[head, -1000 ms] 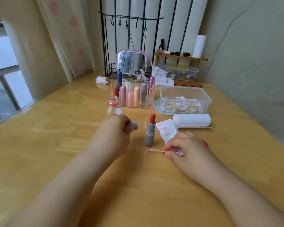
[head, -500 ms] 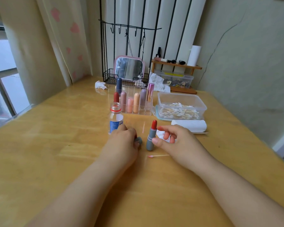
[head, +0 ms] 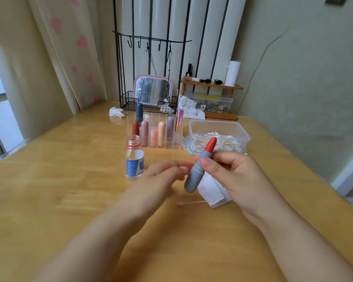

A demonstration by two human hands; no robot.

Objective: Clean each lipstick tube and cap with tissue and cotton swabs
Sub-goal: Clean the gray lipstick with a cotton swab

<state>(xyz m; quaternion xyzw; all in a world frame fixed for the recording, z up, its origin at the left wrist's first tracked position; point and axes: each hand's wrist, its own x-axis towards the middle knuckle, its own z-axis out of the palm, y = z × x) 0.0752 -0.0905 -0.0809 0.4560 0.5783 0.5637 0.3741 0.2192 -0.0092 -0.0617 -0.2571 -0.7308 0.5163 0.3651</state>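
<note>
My right hand (head: 238, 176) holds the grey lipstick tube (head: 196, 171) off the table, thumb and fingers curled round its middle, the red bullet tilted up and away to the right. My left hand (head: 161, 178) sits just beside the tube's lower half, fingers stretched toward it; it is blurred, so I cannot tell whether it holds anything. Under my right hand a stained tissue (head: 212, 190) lies on the wooden table (head: 49, 190), with a used cotton swab (head: 190, 203) just in front of it. An uncapped small bottle (head: 134, 159) stands left of my left hand. Farther back are the clear organizer of lipsticks (head: 159, 133) and a tub of cotton swabs (head: 218, 137).
</note>
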